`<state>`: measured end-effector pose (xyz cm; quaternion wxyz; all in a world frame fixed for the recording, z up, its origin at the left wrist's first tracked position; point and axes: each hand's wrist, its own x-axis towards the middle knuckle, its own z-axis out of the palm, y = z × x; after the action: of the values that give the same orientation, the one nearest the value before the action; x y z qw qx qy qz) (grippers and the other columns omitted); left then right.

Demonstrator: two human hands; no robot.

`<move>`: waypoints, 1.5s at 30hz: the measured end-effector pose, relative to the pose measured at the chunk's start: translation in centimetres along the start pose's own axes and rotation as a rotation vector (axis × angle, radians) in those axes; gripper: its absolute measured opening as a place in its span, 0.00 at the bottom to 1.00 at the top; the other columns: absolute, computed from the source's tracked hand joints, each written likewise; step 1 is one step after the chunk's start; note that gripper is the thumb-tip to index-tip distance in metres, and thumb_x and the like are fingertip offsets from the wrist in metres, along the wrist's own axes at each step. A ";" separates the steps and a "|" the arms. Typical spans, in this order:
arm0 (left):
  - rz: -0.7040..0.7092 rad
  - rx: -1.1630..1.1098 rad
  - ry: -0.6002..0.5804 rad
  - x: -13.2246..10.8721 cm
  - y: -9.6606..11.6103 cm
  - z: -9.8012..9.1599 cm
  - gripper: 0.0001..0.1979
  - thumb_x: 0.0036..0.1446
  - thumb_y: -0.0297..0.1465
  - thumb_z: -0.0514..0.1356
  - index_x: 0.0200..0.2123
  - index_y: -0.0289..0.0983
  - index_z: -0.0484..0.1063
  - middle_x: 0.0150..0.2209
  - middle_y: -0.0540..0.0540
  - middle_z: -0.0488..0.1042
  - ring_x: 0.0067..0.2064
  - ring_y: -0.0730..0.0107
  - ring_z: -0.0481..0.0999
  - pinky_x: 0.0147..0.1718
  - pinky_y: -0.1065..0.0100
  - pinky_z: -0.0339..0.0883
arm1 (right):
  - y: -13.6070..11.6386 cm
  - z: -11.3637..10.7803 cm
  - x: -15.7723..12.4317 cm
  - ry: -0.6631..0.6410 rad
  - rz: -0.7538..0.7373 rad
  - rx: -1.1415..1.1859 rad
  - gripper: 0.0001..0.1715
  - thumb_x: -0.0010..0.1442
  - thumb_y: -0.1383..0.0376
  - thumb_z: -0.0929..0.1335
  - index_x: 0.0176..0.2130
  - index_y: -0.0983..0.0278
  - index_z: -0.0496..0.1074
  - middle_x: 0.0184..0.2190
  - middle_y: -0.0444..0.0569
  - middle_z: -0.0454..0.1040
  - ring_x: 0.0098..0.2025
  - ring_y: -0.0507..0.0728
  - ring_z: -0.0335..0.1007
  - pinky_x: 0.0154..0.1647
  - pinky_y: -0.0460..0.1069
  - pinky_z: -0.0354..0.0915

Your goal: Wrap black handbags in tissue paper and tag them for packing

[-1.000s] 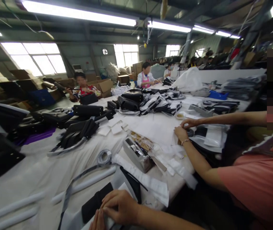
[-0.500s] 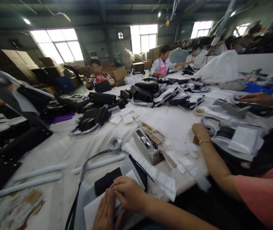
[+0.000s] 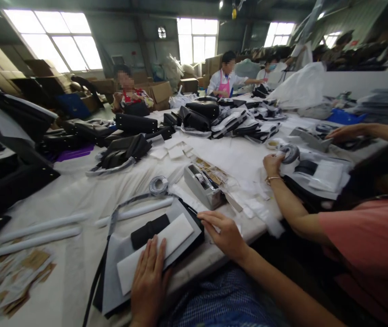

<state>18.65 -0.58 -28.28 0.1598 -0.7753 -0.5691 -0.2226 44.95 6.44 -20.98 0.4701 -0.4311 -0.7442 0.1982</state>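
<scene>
A black bag (image 3: 194,229) lies on the table in front of me, its upper face covered by a grey sheet (image 3: 112,259). On the sheet are a rolled black piece (image 3: 149,231) and a folded white pad (image 3: 176,236). My left hand (image 3: 149,272) rests flat on the pad's lower part, fingers stretched out. At the bag's right corner, my right hand (image 3: 219,229) has thumb and fingertips together around the thin black strap (image 3: 189,206); the exact hold is partly hidden. A wrapped handle (image 3: 126,200) arches from the bag's far side, beside a wrapped coil (image 3: 159,185).
A grey tape dispenser (image 3: 202,186) stands beyond the bag. White tubes (image 3: 44,227) and paper tags (image 3: 27,272) lie at left. More black bags (image 3: 197,117) are piled farther back. On the right, a co-worker's hand (image 3: 273,164) holds a wrapped coil (image 3: 290,154).
My right hand has left the white pad and moved right to the bag's corner. The pad now shows more fully under my left hand. The view has shifted slightly.
</scene>
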 end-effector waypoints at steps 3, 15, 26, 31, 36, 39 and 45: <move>0.004 0.023 -0.006 0.0 0.3 -0.2 0.31 0.67 0.34 0.51 0.70 0.39 0.47 0.69 0.38 0.57 0.66 0.50 0.62 0.60 0.51 0.64 | 0.8 1.1 2.7 -0.030 -0.013 -0.068 0.14 0.69 0.65 0.64 0.49 0.60 0.77 0.47 0.51 0.78 0.51 0.58 0.75 0.57 0.53 0.70; 0.051 0.025 0.111 0.0 -0.3 1.2 0.31 0.66 0.32 0.49 0.71 0.38 0.47 0.69 0.37 0.56 0.65 0.48 0.65 0.59 0.50 0.64 | -2.1 13.3 16.7 -0.816 -0.172 -0.676 0.18 0.57 0.69 0.74 0.48 0.66 0.74 0.43 0.54 0.80 0.42 0.61 0.78 0.38 0.50 0.74; 0.079 0.051 -0.043 0.8 -0.2 -0.9 0.30 0.62 0.26 0.53 0.68 0.35 0.55 0.67 0.35 0.59 0.65 0.47 0.64 0.63 0.46 0.60 | -2.9 -3.4 11.3 -0.269 -0.255 -0.701 0.15 0.63 0.71 0.66 0.49 0.63 0.74 0.50 0.55 0.75 0.53 0.63 0.69 0.59 0.59 0.62; 0.114 0.025 -0.132 2.2 -0.8 -2.7 0.25 0.63 0.28 0.56 0.63 0.33 0.64 0.62 0.35 0.68 0.60 0.50 0.71 0.58 0.54 0.68 | -0.2 -13.3 3.4 -0.368 -0.166 -0.474 0.16 0.65 0.64 0.66 0.51 0.56 0.76 0.48 0.53 0.74 0.50 0.60 0.71 0.54 0.55 0.67; 0.118 -0.017 -0.198 3.3 -1.2 -3.8 0.24 0.63 0.34 0.59 0.61 0.35 0.66 0.61 0.35 0.69 0.59 0.50 0.73 0.55 0.54 0.71 | 0.2 -12.3 -4.2 -0.497 -0.194 -0.442 0.17 0.66 0.68 0.65 0.50 0.55 0.77 0.44 0.51 0.76 0.46 0.58 0.72 0.49 0.53 0.69; 0.100 -0.040 -0.223 3.6 -1.2 -4.0 0.24 0.64 0.36 0.58 0.62 0.37 0.66 0.61 0.36 0.69 0.59 0.51 0.72 0.55 0.54 0.71 | -0.6 -8.0 -5.8 -0.397 -0.256 -0.474 0.19 0.65 0.71 0.65 0.53 0.57 0.76 0.44 0.51 0.76 0.46 0.59 0.71 0.51 0.54 0.69; 0.098 -0.075 -0.278 3.9 -1.4 -4.6 0.27 0.63 0.40 0.59 0.63 0.38 0.64 0.62 0.36 0.68 0.60 0.51 0.71 0.55 0.54 0.71 | -1.2 0.6 -5.2 -0.185 -0.447 -0.443 0.16 0.66 0.70 0.66 0.52 0.61 0.75 0.46 0.52 0.78 0.49 0.59 0.71 0.55 0.57 0.66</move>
<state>17.58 0.65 -22.32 0.0610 -0.8310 -0.5385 -0.1260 44.85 1.56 -23.19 0.3272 -0.3289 -0.8850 -0.0384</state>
